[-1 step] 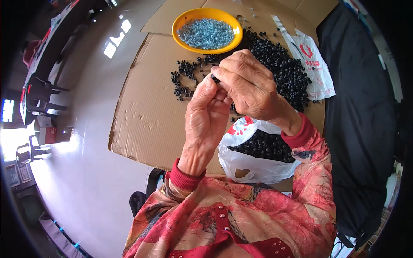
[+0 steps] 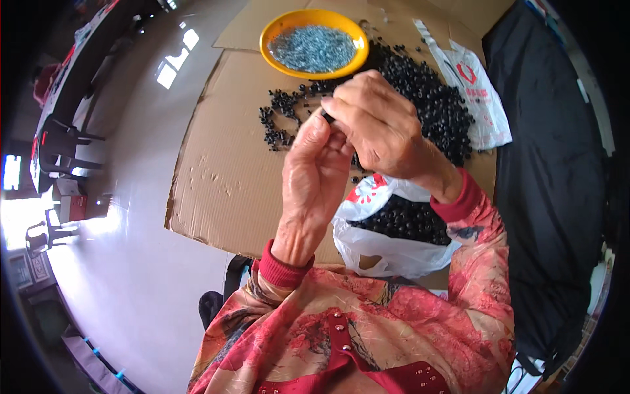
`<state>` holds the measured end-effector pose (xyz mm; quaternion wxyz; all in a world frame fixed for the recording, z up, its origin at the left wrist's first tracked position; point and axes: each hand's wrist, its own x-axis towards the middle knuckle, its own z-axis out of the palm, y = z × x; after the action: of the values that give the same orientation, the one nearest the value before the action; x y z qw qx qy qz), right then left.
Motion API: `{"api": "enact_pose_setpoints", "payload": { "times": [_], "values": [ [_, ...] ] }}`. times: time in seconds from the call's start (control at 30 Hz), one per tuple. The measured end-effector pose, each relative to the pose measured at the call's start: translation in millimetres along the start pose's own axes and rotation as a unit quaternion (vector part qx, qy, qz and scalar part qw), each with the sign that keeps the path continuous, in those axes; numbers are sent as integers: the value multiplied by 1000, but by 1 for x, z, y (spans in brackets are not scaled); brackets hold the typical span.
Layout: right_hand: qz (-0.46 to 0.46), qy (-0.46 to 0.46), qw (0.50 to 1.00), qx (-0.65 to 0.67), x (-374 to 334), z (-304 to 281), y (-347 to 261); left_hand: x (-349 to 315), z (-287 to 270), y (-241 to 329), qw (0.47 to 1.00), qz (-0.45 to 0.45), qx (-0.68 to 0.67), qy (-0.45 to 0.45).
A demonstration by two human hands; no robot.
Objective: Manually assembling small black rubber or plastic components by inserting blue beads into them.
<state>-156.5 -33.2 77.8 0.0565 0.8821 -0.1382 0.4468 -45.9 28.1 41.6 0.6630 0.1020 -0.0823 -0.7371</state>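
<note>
My left hand [image 2: 310, 161] is raised over the cardboard, palm turned up, its thumb and fingers closed on a small black piece [image 2: 327, 117]. From the right, my right hand [image 2: 384, 128] pinches at that same piece, and its curled fingers hide most of it. Beyond my hands spreads a heap of small black ring-shaped pieces [image 2: 423, 92], with looser ones trailing to the left. Close to my body, below my right wrist, a white plastic bag [image 2: 387, 259] lies open around more black pieces [image 2: 397, 220].
A yellow bowl [image 2: 310, 73] of small clear bluish pieces stands at the far side of the cardboard sheet [image 2: 220, 148]. A flattened white bag with red print [image 2: 489, 108] lies at the far right. Black fabric [image 2: 545, 171] borders the right side. Chairs [image 2: 59, 148] stand across the floor.
</note>
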Motion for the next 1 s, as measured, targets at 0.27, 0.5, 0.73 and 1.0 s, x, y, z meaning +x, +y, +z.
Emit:
{"api": "enact_pose_setpoints", "payload": {
  "times": [0.27, 0.5, 0.73, 1.0],
  "values": [
    [-72, 52, 996, 0, -27, -16, 18, -4, -10, 11, 994, -40, 99, -38],
    [181, -303, 930, 98, -77, -97, -24, -17, -30, 16, 942, 2, 335, -15],
    [251, -376, 889, 71, -113, -99, -44, -38, -35, 8, 850, 6, 525, -30],
    [164, -344, 925, -5, -111, -73, -28, -60, -48, 0, 658, 43, 740, -133]
  ]
}}
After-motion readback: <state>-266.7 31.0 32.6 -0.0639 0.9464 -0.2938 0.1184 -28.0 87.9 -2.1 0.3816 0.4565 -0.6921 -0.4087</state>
